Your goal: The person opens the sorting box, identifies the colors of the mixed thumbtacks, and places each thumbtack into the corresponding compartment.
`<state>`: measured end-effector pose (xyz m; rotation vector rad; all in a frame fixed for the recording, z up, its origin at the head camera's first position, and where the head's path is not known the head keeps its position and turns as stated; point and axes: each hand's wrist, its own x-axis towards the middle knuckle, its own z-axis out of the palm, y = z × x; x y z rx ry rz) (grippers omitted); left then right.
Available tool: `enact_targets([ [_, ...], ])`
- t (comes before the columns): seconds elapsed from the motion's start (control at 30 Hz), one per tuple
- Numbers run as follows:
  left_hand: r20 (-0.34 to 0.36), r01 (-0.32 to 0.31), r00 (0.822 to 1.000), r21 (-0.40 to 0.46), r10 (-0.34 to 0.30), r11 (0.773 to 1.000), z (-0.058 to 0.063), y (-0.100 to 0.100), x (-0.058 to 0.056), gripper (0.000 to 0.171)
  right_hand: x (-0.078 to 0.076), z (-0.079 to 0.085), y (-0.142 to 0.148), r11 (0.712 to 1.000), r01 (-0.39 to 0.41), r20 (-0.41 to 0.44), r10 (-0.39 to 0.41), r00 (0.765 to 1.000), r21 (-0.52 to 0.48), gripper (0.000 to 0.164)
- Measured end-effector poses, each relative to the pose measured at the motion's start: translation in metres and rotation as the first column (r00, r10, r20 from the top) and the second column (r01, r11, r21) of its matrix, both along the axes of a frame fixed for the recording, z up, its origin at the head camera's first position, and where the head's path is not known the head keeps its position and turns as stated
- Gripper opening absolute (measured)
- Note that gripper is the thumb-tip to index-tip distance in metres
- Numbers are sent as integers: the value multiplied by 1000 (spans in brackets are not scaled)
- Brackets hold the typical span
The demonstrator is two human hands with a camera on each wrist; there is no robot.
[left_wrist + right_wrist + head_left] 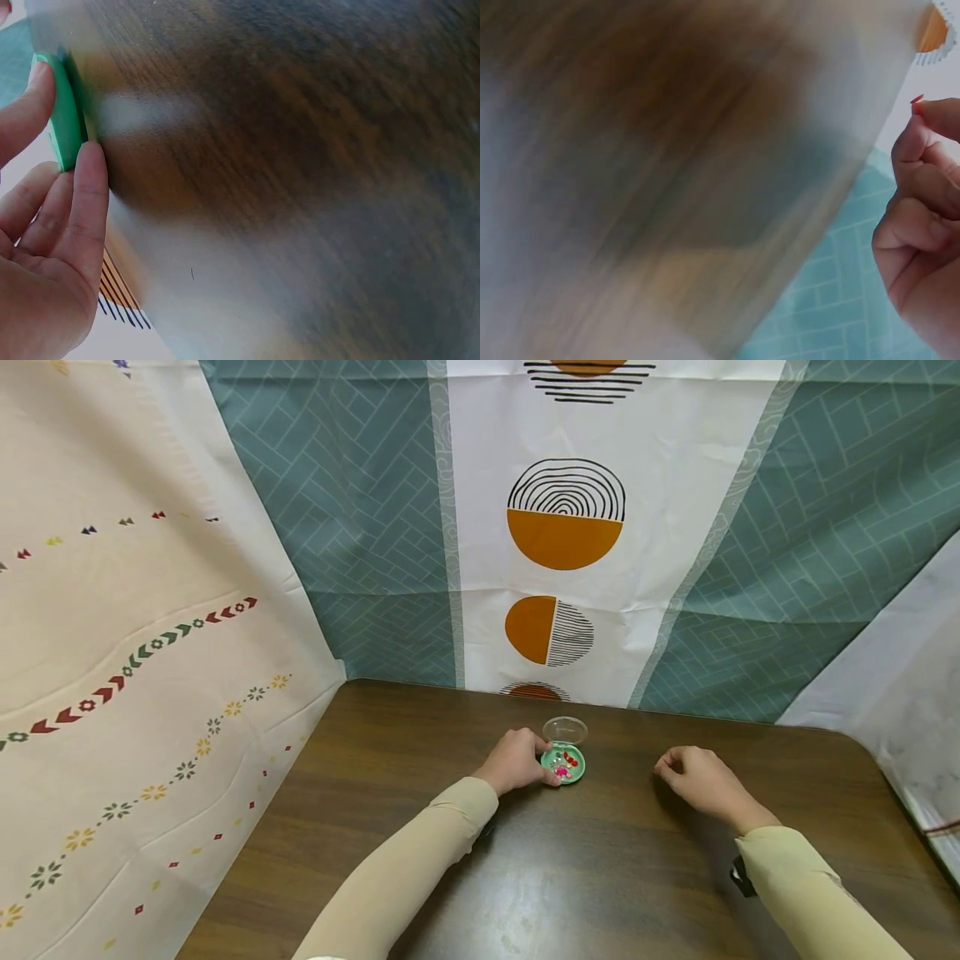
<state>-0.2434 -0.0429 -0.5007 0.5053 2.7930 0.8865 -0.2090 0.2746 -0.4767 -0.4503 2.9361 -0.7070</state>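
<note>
On the table lies a small round green case point(576, 776) with its clear lid point(566, 730) tipped up at the back. Small red, pink and pale pieces point(562, 771) are inside it. My left hand point(517, 761) grips the case from its left side, thumb and fingers on the rim; the left wrist view shows the green side wall point(66, 112) between them. To the right, apart from the case, my right hand point(703, 781) is above the table. Its thumb and forefinger pinch a tiny red piece point(917, 99), whose exact kind is too small to tell.
The brown wooden table point(600, 868) ends at a patterned cloth point(397, 527) hanging behind it. A cream embroidered cloth point(150, 693) hangs along the left side, and a whitish cloth point(900, 677) along the right. A dark band point(741, 877) shows at the right wrist.
</note>
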Motion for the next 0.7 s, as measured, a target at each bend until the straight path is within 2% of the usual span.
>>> enact_targets([
  [0.13,3,-3,1000,4,3,1000,0,0,0,61,-3,6,-12,989,-7,24,10,1000,-150,17],
  [0.23,2,-3,1000,9,3,1000,1,0,1,60,-5,10,-22,976,0,33,8,999,-219,23],
  [0.5,5,-5,1000,14,5,1000,3,0,0,60,-14,21,-43,952,-4,-40,-9,999,-305,18],
  [0.7,15,1,1000,15,-2,1000,4,0,2,59,-18,23,-56,942,-16,-71,-8,997,-336,18],
])
